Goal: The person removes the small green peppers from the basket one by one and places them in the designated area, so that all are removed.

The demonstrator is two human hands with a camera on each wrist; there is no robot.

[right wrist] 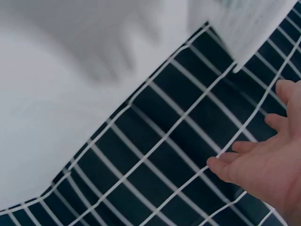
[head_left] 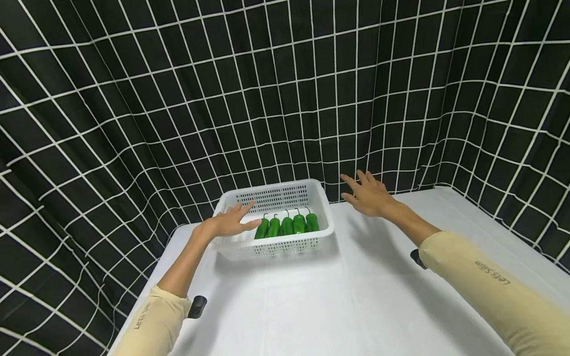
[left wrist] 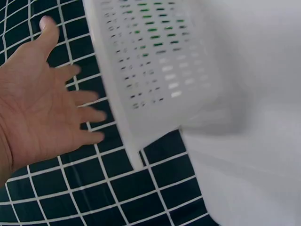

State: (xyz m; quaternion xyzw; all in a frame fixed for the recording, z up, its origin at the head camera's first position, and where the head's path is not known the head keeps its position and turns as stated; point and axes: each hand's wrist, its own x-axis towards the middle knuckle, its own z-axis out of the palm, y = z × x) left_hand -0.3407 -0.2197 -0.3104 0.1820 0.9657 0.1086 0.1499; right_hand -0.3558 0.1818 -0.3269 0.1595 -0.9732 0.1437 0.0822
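A white plastic basket (head_left: 327,210) with slotted walls stands at the far side of the table. Several green peppers (head_left: 287,226) with thin stems lie side by side inside it, toward its right part. In the head view my left hand (head_left: 229,221), fingers spread, overlaps the basket's left end. The left wrist view shows that hand (left wrist: 47,99) palm visible and holding nothing, beside the basket's wall (left wrist: 155,61). My right hand (head_left: 370,195) hovers to the right of the basket with its fingers apart. In the right wrist view this hand (right wrist: 270,150) is empty too.
A white cloth (head_left: 303,306) covers the table. Black curtains with a white grid (head_left: 285,89) enclose the table at the back and both sides. Small black devices (head_left: 197,307) sit at the sleeve cuffs. The right arm casts a shadow on the cloth.
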